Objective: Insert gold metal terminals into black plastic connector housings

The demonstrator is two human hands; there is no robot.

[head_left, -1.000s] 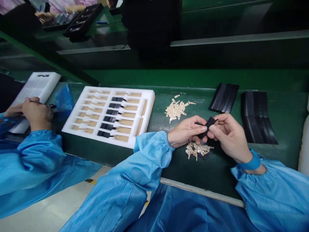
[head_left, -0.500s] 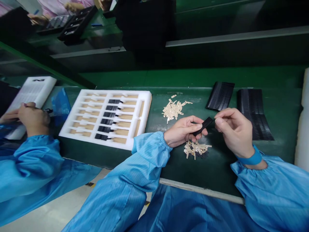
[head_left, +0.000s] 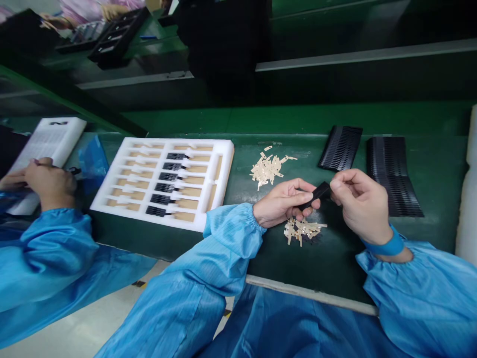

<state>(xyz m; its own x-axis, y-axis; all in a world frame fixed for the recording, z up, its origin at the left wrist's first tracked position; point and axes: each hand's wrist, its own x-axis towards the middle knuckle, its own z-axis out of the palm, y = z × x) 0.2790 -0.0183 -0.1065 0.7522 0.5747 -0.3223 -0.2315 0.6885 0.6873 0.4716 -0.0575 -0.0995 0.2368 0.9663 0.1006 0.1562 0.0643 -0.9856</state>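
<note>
Between thumb and fingers, my left hand [head_left: 285, 200] grips a small black block-shaped part [head_left: 316, 194], tilted up to the right. My right hand [head_left: 360, 201] is pinched closed at the part's upper right end; whatever its fingertips hold is hidden. Just below my left hand lies a small pile of pale flat tabs [head_left: 303, 229]. Farther back on the green bench is a larger heap of similar tabs [head_left: 267, 169]. Behind my right hand rest two ribbed black sheets of parts, a smaller sheet [head_left: 340, 147] and a longer sheet [head_left: 394, 174].
Left of my hands sits a white foam tray [head_left: 219, 194] with several black comb-like parts in its slots. A co-worker's hand [head_left: 52, 184] works at another white foam piece [head_left: 67, 129] beside blue film [head_left: 94, 161]. White foam [head_left: 467, 199] stands at the right edge.
My right hand has shifted slightly left, closer to the black part's end. The dark thin piece seen between its fingertips and the part no longer shows. My left hand has stayed put.
</note>
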